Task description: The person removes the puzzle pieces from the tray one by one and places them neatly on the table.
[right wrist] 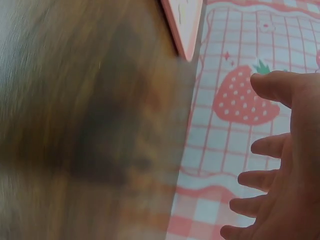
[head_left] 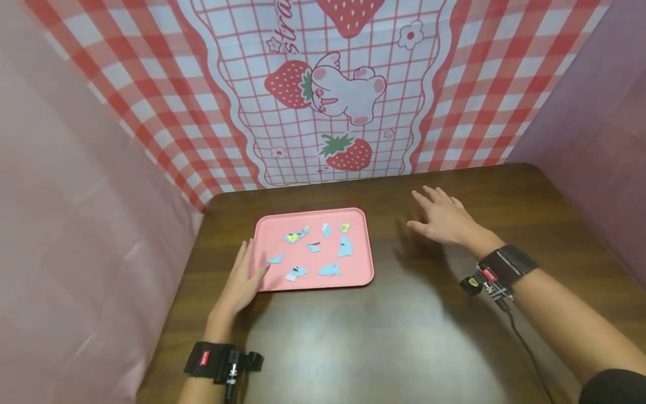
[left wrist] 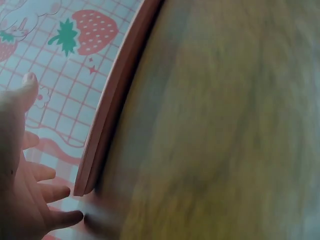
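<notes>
A pink tray [head_left: 315, 283] lies on the brown table, with several small torn paper pieces spread over it. Most pieces are light blue, such as the one at its right side [head_left: 345, 247]; a larger one [head_left: 296, 234] has yellow and dark marks. My left hand [head_left: 244, 280] is at the tray's left edge with fingers extended and the thumb over the rim; whether it touches cannot be told. Right of the tray, my right hand [head_left: 444, 219] hovers above the table, fingers spread, holding nothing. In the right wrist view my right hand [right wrist: 280, 175] shows its separated fingers.
Behind the table [head_left: 404, 336] hangs a red-and-white checked cloth [head_left: 348, 101] with strawberries. Pale pink fabric [head_left: 86, 224] hangs at the left, and a purplish panel [head_left: 580, 101] stands at the right. A cable [head_left: 525, 342] trails from the right wrist camera.
</notes>
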A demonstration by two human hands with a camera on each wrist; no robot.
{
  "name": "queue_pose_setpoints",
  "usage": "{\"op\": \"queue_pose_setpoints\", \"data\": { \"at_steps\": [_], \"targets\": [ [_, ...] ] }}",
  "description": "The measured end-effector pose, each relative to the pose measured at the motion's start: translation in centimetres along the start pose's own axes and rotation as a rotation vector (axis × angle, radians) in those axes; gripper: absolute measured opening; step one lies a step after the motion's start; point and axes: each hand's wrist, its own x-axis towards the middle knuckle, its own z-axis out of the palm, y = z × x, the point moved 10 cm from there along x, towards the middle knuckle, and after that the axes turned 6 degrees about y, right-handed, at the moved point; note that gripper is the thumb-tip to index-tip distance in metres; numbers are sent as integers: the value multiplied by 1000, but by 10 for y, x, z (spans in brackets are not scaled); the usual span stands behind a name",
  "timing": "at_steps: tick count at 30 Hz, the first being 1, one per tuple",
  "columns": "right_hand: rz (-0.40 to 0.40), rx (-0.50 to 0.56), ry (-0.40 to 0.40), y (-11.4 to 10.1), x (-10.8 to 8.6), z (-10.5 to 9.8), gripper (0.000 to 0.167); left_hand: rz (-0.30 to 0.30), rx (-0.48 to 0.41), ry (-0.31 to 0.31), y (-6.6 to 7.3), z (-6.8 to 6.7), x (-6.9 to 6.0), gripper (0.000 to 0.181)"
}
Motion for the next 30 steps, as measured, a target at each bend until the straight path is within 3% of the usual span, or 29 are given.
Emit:
{"op": "queue_pose_setpoints", "data": {
  "at_steps": [10,15,20,26,30],
  "targets": [
    [-127,92,-1,-41,9,21,75,-62,-124,-26,-14,11,-15,86],
    [-156,148,-21,-59,21,33,66,-64,-189,-30,-18,16,-10,94],
    [-186,187,-51,-81,31,53,52,-59,-227,-90,-22,18,-10,114],
    [-242,257,-63,-109,44,80,37,-37,-178,-126,-22,16,-10,126],
    [-236,206,-65,-121,49,94,35,-50,-126,-132,-26,17,-11,127]
  ]
}}
